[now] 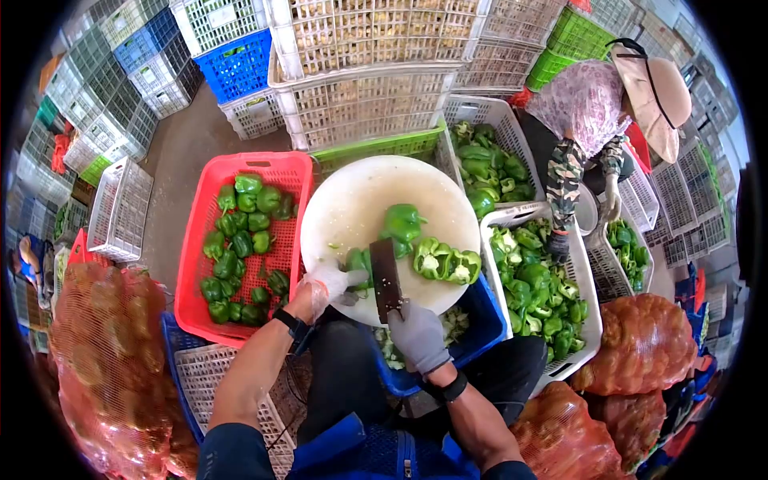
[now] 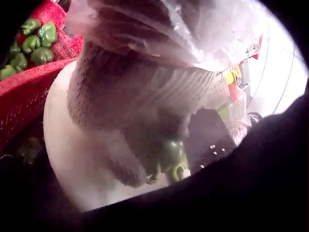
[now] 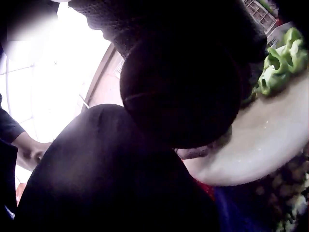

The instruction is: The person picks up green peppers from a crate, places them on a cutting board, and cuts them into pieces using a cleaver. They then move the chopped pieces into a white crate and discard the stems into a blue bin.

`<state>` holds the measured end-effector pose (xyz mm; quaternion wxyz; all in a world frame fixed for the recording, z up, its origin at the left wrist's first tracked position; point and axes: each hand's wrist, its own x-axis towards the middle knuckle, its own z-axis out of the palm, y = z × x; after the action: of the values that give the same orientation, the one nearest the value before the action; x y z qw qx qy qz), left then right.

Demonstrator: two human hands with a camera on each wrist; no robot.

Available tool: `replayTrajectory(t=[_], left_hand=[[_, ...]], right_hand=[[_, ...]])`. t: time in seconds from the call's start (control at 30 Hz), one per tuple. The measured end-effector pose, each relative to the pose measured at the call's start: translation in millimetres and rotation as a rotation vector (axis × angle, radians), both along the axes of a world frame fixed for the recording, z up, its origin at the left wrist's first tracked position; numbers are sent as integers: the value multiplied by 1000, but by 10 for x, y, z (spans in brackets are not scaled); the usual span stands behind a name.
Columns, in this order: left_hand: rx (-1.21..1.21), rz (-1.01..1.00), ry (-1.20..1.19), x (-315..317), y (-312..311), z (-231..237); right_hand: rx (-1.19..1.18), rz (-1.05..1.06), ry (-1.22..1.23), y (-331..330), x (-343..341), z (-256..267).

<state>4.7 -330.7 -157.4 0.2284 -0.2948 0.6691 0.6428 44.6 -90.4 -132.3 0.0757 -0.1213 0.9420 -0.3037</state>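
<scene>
My gloved left hand (image 1: 332, 282) holds a green bell pepper (image 1: 358, 261) on the left part of a round white cutting board (image 1: 336, 204). In the left wrist view, the gloved fingers (image 2: 126, 162) curve down over that pepper (image 2: 175, 153). My right hand (image 1: 418, 336), also gloved, grips a cleaver (image 1: 385, 276) by its handle. The dark blade, dotted with pale seeds, stands right beside the held pepper. Beyond the blade lies a whole pepper (image 1: 403, 222). Opened pepper pieces (image 1: 448, 263) with pale insides lie to its right.
A red crate (image 1: 192, 248) of whole peppers stands left of the board. Under its front edge, a blue crate (image 1: 490, 316) contains pale trimmings. White crates (image 1: 590, 320) of peppers stand at right, where another person (image 1: 576, 108) bends over. Net sacks (image 1: 112, 352) and stacked crates (image 1: 368, 104) surround the spot.
</scene>
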Motion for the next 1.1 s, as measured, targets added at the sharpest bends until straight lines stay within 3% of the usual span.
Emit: replayTrajectory(t=[0.13,0.23,0.43,0.53,0.57,0.67,0.7,0.73,0.8,0.9,0.97,1.03,1.1], left_hand=[[-19,-35,-4,28,22,104],[-206,-127,35,-7,58,262],[-15,-156,-37,-60,-97,-48],[-296,-157,177,-1,-81,-176],[-353,-202,302,39,-175,-527],[-55,-92,19,30,-63,81],[-130,-71,128,58,-7,387],[-131,-103,53,-28,-61,188],[62,75,225,-75,-64,-206],[-145,73,198,-6,-176,-381],[-241,139,319,196,-622,-763],[-350,271,284,438,-1154,-856],[-440,441,58,546,-1630,-783]], right_hand=[[85,47,-48,-123,-77,59],[119,95,-67,-295,-247,-135],[192,269,-33,-523,-549,-408],[205,211,30,-747,-544,-461],[203,167,28,-808,-416,-491],[121,214,48,-511,-412,-654],[150,175,90,-327,-396,-817],[172,149,129,-131,-352,-976],[222,79,161,163,-259,-802],[173,-70,-51,237,-245,-553],[57,-131,-84,241,-216,-552],[79,-140,-169,261,-239,-601],[50,-140,-178,215,-259,-488]])
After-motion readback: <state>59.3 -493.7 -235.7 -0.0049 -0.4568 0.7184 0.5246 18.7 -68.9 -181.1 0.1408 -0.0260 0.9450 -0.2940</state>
